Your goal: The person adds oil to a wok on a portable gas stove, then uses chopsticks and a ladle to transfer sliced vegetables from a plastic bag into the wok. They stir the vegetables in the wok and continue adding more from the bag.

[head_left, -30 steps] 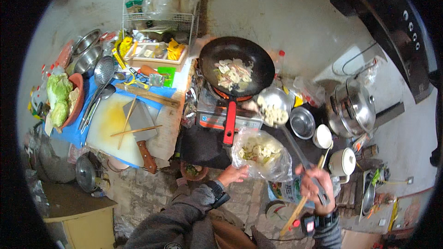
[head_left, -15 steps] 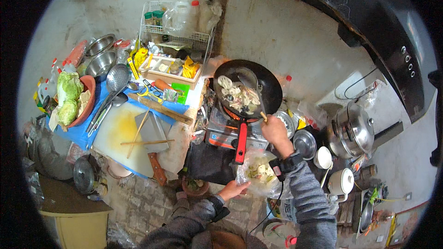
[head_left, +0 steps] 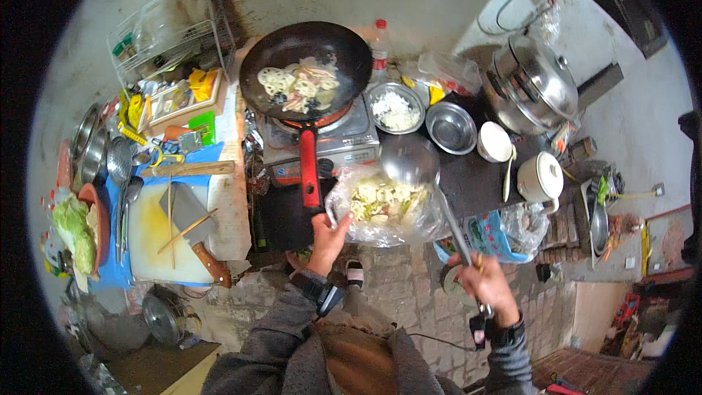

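Observation:
My right hand [head_left: 488, 285] is closed round the long handle of a metal wok spatula [head_left: 411, 161]. The spatula's rounded head, blurred by motion, hovers over the far right side of a clear plastic bag [head_left: 409, 232]. Pale and greenish chopped food [head_left: 384, 201] lies in the bag, at the counter's front edge. My left hand [head_left: 327, 243] grips the bag's near left edge, thumb over it; its other fingers are partly hidden. Just above this hand ends the red handle of a black wok [head_left: 256, 58]. Sliced lotus root [head_left: 276, 82] and other pieces lie in the wok.
Under the wok stands a portable stove [head_left: 351, 148]. To its right are a bowl of white food [head_left: 395, 108], a steel bowl [head_left: 451, 128], a white cup [head_left: 495, 142] and a large steamer pot [head_left: 534, 84]. A cleaver [head_left: 186, 216] lies on the cutting board [head_left: 142, 230] at left.
The wok spatula has left the wok and moved over the bag, with my right hand lower and farther right. My left hand remains at the bag. The view has shifted rightward.

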Available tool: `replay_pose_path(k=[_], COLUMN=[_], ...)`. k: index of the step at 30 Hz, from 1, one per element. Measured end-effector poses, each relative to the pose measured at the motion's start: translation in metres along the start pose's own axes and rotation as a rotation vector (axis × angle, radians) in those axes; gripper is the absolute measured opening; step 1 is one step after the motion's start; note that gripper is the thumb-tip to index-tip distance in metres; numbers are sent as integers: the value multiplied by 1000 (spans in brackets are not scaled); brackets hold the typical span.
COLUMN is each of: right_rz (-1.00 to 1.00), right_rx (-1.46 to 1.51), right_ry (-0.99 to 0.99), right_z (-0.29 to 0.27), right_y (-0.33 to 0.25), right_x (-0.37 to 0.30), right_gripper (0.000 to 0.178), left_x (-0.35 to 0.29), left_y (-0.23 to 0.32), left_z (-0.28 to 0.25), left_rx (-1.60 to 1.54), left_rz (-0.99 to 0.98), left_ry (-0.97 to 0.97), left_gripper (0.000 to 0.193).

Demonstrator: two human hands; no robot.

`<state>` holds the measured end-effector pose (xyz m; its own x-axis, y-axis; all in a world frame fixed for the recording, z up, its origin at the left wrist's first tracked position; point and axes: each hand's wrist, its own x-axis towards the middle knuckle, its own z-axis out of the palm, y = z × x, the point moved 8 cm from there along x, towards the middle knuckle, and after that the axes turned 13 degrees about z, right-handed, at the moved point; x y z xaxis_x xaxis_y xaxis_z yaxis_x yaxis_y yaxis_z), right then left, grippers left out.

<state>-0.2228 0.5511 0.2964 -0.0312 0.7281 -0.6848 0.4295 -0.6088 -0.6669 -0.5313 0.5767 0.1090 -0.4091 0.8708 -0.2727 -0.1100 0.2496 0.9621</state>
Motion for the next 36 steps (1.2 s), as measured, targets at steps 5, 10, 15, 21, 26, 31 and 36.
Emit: replay_pose_path(k=[5,10,15,21,26,31,36], right_rz=[-201,-174,-89,-75,231,272,294], right_rx=[-683,-790,-786,-342,188,323,243], right_ry=[316,489,427,263,-45,-139,-132], right_z=[17,23,41,65,75,76,66], right_y=[67,82,93,117,137,128,139], right_x=[6,40,58,65,71,75,62], right_gripper=[31,23,20,23,20,18,18], left_x=[16,15,7,-4,-5,-6,-5], left_y=[34,11,-12,-15,-18,-25,-24], left_z=[14,15,11,11,12,17,22], left_rx=[-66,-209,-376,-262,-214,-139,-183], left_rz=[247,60,-41,-47,-27,-60,-6], left_ry=[-42,-197,-193,-251,-182,-191,-230], left_gripper=[29,23,26,28,30,26,30])
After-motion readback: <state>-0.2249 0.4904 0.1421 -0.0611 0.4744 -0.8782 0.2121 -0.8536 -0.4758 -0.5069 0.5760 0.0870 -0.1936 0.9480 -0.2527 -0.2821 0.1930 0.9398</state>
